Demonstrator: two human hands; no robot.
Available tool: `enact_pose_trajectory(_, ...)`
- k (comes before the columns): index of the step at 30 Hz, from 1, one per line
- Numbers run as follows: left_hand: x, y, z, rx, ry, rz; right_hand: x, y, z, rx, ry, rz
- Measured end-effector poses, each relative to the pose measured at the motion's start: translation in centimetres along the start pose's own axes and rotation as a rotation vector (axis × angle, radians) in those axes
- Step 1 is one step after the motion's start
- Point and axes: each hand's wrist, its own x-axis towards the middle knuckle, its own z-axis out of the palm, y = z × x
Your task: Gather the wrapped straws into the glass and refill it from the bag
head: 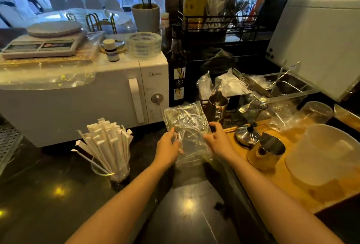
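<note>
Head view: I am reaching both forearms out over the dark counter [48, 195]. My left hand [168, 149] is pinching the left edge of the clear plastic bag [188, 130], its grip closed on the film, and my right hand [219, 140] is gripping the right edge with fingers curled. The crumpled bag is looking see-through and empty. To its left, the glass [118, 171] is standing packed with white wrapped straws [108, 140], fanning outward, before the microwave [81, 95].

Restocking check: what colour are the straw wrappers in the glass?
White paper wrappers, seen in the head view.
</note>
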Motion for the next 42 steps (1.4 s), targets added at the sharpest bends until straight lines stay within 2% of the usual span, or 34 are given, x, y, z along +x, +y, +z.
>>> enact_pose_trajectory(5,-0.2,-3.2,2.5,0.246,-0.054,-0.029,-0.5,3.3,1.2,-0.298,-0.008,0.006)
enact_pose_trajectory(8,-0.3,-4.8,3.7,0.449,-0.084,0.057,-0.7,4.0,1.4,-0.494,-0.067,-0.022)
enact_pose_trajectory(10,-0.9,-4.7,4.2,0.615,-0.042,0.133,-0.7,4.5,1.5,-0.654,-0.121,-0.057)
enact_pose_trajectory(13,-1.3,-4.3,4.5,0.64,-0.06,0.033,-0.9,5.0,1.6,-0.846,-0.122,-0.067)
enact_pose_trajectory(14,-1.3,-4.5,4.5,0.729,-0.053,0.028,-1.1,5.2,1.6,-0.889,-0.105,-0.086)
enact_pose_trajectory(17,-1.1,-5.7,4.2,0.833,-0.004,0.056,-1.5,5.6,1.9,-0.87,-0.023,-0.171)
enact_pose_trajectory(19,-1.0,-6.1,3.9,0.905,-0.083,0.06,-1.3,6.2,2.0,-0.875,-0.148,-0.166)
enact_pose_trajectory(21,-0.9,-6.4,3.7,0.963,-0.156,0.052,-1.0,6.7,2.1,-0.906,-0.156,-0.205)
enact_pose_trajectory(25,-0.7,-6.7,3.4,0.953,-0.187,0.032,-1.5,6.1,1.8,-0.934,-0.167,-0.291)
enact_pose_trajectory(31,-0.7,-6.0,2.9,0.945,-0.209,0.029,-1.6,5.5,1.2,-0.97,-0.225,-0.235)
enact_pose_trajectory(34,-0.5,-5.2,2.4,0.927,-0.228,0.031,-1.7,4.7,1.0,-0.908,-0.202,-0.201)
enact_pose_trajectory(37,-0.5,-4.9,1.8,0.89,-0.216,0.048,-1.5,3.5,1.2,-0.835,-0.155,-0.178)
enact_pose_trajectory(42,-1.1,-4.1,0.2,0.875,-0.15,0.106,-1.4,0.9,1.9,-0.792,-0.177,-0.198)
